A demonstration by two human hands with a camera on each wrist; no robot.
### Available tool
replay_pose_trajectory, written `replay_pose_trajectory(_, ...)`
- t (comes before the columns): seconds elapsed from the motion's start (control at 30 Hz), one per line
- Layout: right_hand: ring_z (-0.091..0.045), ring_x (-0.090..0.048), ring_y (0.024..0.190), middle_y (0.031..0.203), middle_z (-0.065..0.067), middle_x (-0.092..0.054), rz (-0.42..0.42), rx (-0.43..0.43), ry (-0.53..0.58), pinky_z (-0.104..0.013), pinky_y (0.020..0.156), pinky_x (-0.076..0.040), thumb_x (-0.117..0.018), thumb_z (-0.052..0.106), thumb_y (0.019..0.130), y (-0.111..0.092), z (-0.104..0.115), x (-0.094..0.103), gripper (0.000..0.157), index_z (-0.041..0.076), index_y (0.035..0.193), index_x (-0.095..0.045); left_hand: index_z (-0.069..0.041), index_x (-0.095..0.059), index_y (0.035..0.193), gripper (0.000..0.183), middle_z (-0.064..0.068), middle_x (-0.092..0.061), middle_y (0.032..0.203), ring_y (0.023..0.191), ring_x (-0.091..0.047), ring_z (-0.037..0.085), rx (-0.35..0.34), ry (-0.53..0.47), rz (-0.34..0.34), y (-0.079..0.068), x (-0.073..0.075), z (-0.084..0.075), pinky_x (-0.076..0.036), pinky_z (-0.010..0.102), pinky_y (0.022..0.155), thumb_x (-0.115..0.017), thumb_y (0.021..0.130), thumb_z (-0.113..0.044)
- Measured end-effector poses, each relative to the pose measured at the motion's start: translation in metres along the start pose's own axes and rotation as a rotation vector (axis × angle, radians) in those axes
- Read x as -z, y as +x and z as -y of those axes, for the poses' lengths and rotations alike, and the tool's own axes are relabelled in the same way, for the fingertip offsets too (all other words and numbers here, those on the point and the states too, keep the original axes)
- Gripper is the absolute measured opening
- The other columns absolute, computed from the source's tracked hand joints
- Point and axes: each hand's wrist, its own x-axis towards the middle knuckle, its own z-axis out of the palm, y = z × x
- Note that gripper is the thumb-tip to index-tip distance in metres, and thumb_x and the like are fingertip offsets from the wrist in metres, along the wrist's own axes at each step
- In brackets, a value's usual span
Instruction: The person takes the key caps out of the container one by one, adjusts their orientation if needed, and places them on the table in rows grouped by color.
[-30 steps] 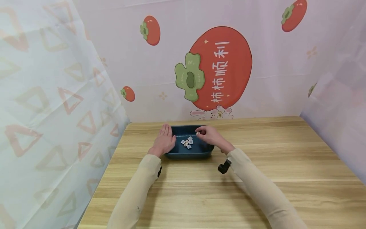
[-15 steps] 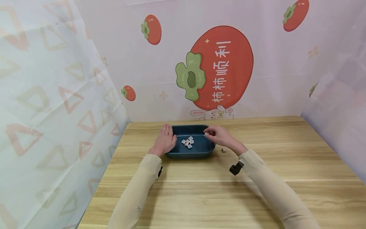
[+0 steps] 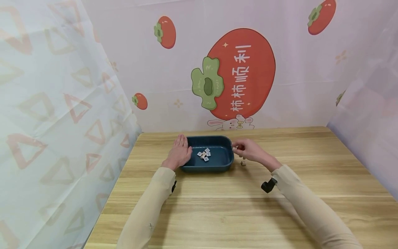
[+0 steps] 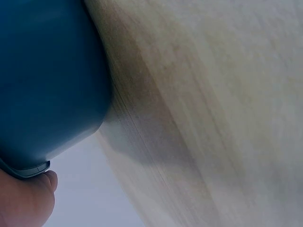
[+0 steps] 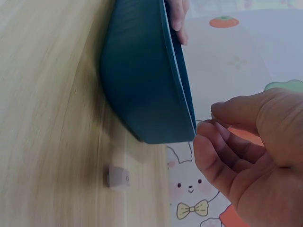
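Note:
A dark blue rectangular tray (image 3: 206,169) stands near the table's far edge. Several small white-faced printed blocks (image 3: 206,159) lie in a loose cluster on its floor. My left hand (image 3: 179,154) rests on the tray's left end with its fingers straight and side by side. Just outside the right end of the tray, my right hand (image 3: 250,151) pinches another small block (image 3: 234,148) between thumb and fingertips; in the right wrist view the fingers mostly hide it. Below that hand, a single block (image 5: 118,177) sits on the table to the right of the tray.
The wooden table (image 3: 214,207) reaches toward me and far to the right. Behind it hangs a pale cloth (image 3: 298,100) with persimmon prints, and a patterned sheet (image 3: 62,124) closes off the left side.
My right hand has moved right, from over the tray to beyond its right rim, carrying the pinched block. The block on the table has come into view. My left hand stays put.

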Motion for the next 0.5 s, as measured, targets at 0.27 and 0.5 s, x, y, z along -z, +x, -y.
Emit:
replay_pose_trajectory(0.27,-0.027,-0.061,0.065,0.076,-0.015,-0.064,0.024,0.008,0.003,-0.03,0.056,-0.056,-0.062,0.009,0.094,-0.009,-0.01,0.004,0.027,-0.005,0.117,-0.066,0.006,-0.011,0.154,0.065,0.021,-0.004,0.164,0.154,-0.003,0.034,0.002,-0.01,0.023,0.001,0.002,0.0,-0.009,0.045,0.126,-0.026,0.106,-0.034)
replay_pose_trajectory(0.5,-0.029,-0.063,0.067,0.083,-0.022,-0.067,0.038,-0.012,0.007,-0.03,0.057,-0.056,-0.063,0.009,0.094,-0.017,-0.019,0.008,0.024,-0.004,0.114,-0.067,0.005,-0.008,0.155,0.065,0.019,-0.001,0.165,0.154,0.001,0.033,0.013,-0.021,0.04,0.001,0.003,0.0,-0.007,0.045,0.126,-0.026,0.106,-0.034)
